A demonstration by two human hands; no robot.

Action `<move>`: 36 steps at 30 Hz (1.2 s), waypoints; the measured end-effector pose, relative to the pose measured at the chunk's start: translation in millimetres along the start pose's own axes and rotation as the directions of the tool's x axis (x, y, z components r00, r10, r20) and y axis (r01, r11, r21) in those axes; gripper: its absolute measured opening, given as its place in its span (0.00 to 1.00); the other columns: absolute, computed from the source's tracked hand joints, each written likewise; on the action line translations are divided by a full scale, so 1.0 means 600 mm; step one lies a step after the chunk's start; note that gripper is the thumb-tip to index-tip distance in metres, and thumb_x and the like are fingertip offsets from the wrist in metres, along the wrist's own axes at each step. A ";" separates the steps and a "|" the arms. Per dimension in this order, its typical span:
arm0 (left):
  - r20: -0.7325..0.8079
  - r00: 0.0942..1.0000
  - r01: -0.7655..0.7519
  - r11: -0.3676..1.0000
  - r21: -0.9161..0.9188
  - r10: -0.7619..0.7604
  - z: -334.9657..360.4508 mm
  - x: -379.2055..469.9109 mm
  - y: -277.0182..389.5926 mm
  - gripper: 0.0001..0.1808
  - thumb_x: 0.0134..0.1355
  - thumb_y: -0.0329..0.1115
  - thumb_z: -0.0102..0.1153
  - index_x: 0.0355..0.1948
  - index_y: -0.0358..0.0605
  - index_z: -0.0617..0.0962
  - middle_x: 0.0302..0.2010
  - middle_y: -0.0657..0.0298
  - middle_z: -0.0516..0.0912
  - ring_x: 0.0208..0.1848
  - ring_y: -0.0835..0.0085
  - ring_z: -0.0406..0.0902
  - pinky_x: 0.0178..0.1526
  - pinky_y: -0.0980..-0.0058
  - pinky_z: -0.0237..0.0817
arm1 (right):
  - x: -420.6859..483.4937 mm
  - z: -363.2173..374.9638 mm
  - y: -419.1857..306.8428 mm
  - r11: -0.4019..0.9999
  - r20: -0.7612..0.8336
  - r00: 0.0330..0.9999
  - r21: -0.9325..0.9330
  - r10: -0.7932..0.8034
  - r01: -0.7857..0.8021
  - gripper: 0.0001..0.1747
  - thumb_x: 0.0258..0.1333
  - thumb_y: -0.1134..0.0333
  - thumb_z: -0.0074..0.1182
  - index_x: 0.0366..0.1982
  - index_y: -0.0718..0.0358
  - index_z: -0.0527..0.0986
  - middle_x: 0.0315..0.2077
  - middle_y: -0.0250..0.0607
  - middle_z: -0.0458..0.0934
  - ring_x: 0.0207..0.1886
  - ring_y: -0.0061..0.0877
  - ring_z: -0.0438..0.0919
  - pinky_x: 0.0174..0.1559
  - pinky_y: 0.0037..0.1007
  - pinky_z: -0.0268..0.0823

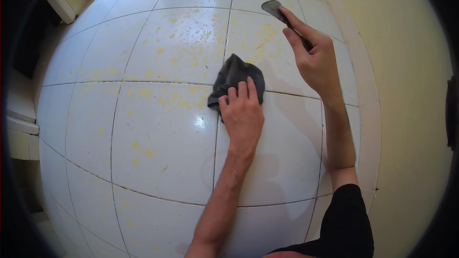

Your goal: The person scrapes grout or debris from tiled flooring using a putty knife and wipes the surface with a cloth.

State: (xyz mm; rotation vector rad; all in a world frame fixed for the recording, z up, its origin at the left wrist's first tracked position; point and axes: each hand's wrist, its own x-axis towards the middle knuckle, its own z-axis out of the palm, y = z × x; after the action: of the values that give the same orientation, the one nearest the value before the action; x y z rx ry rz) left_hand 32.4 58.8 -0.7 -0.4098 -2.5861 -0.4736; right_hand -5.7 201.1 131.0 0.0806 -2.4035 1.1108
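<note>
A dark grey cloth (235, 70) lies bunched on the white tiled floor (165, 122), across a grout line. My left hand (242, 114) presses down on it, fingers bent over its near part. Up and to the right, my right hand (312, 55) grips a dark flat tool with a rounded end (273, 8), possibly a scraper. Its thumb and forefinger lie along the tool, which appears raised above the tiles; most of the handle is hidden in the hand. Yellow spots (193, 52), like paint splashes, dot the floor ahead and to the left of the cloth.
A pale yellow wall (405, 114) with a light skirting strip (369, 114) runs along the right. Door frames (61, 1) and dark openings line the left side. More yellow spots (143, 150) mark the nearer tiles at left.
</note>
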 end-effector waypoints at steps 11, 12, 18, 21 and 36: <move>0.097 0.994 0.071 0.347 -0.935 0.056 -0.033 0.004 -0.017 0.07 0.51 0.31 0.64 0.27 0.38 0.81 0.22 0.57 0.79 0.21 0.62 0.74 0.28 0.70 0.67 | 0.002 -0.001 0.007 0.994 0.027 0.999 -0.101 0.032 -0.029 0.22 0.66 0.66 0.55 0.61 0.52 0.78 0.14 0.33 0.60 0.20 0.18 0.56 0.25 0.28 0.53; -0.005 0.983 0.065 0.371 -0.927 -0.184 -0.030 0.004 -0.019 0.08 0.55 0.31 0.63 0.29 0.35 0.81 0.23 0.57 0.79 0.22 0.64 0.75 0.29 0.71 0.68 | 0.002 -0.002 0.009 0.990 0.039 0.999 -0.138 0.038 -0.033 0.22 0.65 0.65 0.55 0.61 0.52 0.78 0.14 0.34 0.61 0.19 0.19 0.57 0.25 0.29 0.54; -0.086 0.598 0.047 0.141 -0.989 -0.797 -0.039 0.021 -0.020 0.21 0.74 0.38 0.55 0.56 0.29 0.70 0.44 0.55 0.80 0.42 0.72 0.78 0.43 0.76 0.70 | -0.011 0.007 0.037 0.882 0.365 0.930 -0.454 0.051 0.130 0.20 0.64 0.65 0.50 0.55 0.50 0.82 0.21 0.45 0.78 0.24 0.39 0.77 0.31 0.40 0.67; -0.161 0.564 0.070 0.241 -0.968 -0.810 -0.035 0.023 -0.035 0.25 0.71 0.36 0.59 0.59 0.30 0.65 0.46 0.54 0.77 0.43 0.72 0.77 0.43 0.76 0.71 | -0.019 0.012 0.025 0.773 0.635 0.747 -0.570 0.198 0.279 0.20 0.64 0.68 0.52 0.56 0.47 0.81 0.29 0.41 0.85 0.32 0.41 0.81 0.34 0.39 0.70; -0.247 0.652 0.074 0.384 -0.920 -0.716 -0.033 0.020 -0.023 0.29 0.69 0.30 0.62 0.61 0.32 0.59 0.51 0.52 0.74 0.50 0.70 0.76 0.52 0.72 0.71 | -0.038 0.038 0.031 0.756 0.734 0.611 -0.571 0.296 0.320 0.19 0.65 0.71 0.49 0.56 0.55 0.77 0.25 0.47 0.81 0.29 0.45 0.80 0.32 0.44 0.70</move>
State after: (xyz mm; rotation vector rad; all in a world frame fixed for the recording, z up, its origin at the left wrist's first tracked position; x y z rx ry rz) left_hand 25.3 40.8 18.1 0.1769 -1.5320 -1.8092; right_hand 0.3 193.5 95.0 0.4429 -3.4608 0.0511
